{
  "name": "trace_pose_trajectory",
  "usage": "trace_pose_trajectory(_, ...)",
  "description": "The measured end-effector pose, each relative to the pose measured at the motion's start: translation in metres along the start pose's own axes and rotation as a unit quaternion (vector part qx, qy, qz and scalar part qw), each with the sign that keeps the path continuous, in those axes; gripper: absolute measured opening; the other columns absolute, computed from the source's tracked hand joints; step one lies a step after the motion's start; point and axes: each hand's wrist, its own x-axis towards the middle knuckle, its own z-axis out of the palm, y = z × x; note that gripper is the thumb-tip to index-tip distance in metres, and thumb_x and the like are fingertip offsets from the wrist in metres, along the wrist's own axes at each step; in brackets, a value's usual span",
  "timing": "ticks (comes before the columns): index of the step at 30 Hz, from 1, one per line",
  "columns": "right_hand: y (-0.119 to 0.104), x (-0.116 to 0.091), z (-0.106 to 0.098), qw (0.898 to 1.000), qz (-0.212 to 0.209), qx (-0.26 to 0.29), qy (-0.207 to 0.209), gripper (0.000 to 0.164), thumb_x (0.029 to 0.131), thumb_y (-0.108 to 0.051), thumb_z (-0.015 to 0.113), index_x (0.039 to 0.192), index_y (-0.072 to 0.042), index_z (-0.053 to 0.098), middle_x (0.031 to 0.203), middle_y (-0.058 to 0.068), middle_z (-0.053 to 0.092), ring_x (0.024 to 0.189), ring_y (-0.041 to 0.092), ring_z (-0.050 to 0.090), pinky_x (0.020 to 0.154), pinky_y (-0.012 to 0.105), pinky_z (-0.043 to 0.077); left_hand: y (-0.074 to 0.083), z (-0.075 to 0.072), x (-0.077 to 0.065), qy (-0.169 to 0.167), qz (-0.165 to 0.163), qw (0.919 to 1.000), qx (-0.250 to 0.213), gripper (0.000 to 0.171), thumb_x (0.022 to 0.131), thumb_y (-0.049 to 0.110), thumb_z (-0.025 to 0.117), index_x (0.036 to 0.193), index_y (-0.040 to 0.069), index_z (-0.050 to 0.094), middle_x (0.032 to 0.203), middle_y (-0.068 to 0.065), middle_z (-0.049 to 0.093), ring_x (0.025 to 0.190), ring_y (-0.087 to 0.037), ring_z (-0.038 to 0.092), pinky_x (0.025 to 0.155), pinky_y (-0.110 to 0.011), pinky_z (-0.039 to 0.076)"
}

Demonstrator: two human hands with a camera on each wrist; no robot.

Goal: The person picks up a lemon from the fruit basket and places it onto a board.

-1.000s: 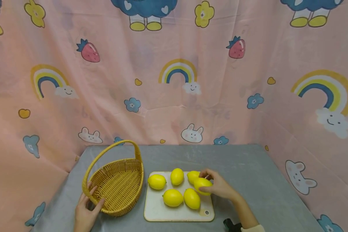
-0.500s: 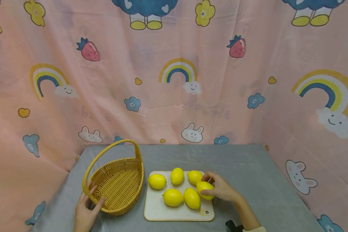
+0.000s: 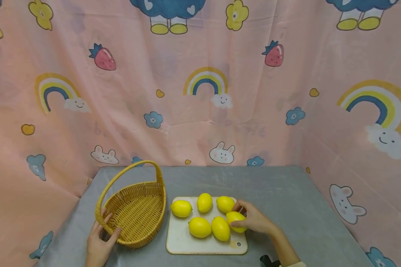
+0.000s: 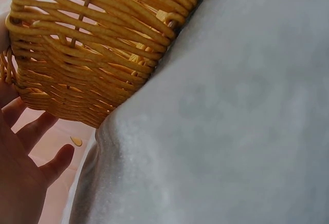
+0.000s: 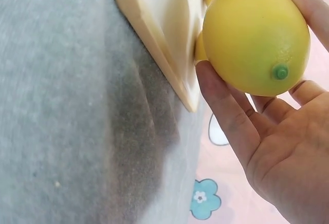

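Observation:
My left hand [image 3: 100, 243] grips the near left rim of a yellow wicker basket [image 3: 137, 211] with a tall arched handle. The basket's woven side [image 4: 103, 49] fills the upper left of the left wrist view. Over the right edge of a white cutting board [image 3: 204, 249], my right hand [image 3: 257, 218] holds a yellow lemon [image 3: 234, 216] between thumb and fingers. The right wrist view shows this lemon's green stem end [image 5: 280, 71] facing the camera. Other lemons [image 3: 199, 227] lie on the board, several in two loose rows. Whether the held lemon touches the board is unclear.
A grey cloth covers the table [image 3: 287, 193]. Pink printed curtain [image 3: 194, 137] hangs behind and along both sides. A dark object [image 3: 269, 261] shows by the right forearm at the bottom edge. The basket stands just left of the board.
My right hand has moved slightly toward me with the lemon, away from the back right lemon and beside the front one. The left hand and basket stay put.

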Motion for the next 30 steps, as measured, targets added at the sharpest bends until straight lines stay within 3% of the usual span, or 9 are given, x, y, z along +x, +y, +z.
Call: trace_pose_trajectory(30, 0.002, -0.002, 0.016, 1.0, 0.004, 0.018, 0.015, 0.043, 0.079, -0.02, 0.086, 0.104, 0.001, 0.058, 0.096, 0.006, 0.059, 0.09, 0.021, 0.054, 0.077, 0.029, 0.048, 0.005, 0.002, -0.001, -0.001, -0.005, 1.0, 0.004, 0.058, 0.089, 0.011, 0.077, 0.138, -0.007, 0.053, 0.157, -0.02, 0.031, 0.141, -0.045, 0.031, 0.091, 0.0, 0.026)
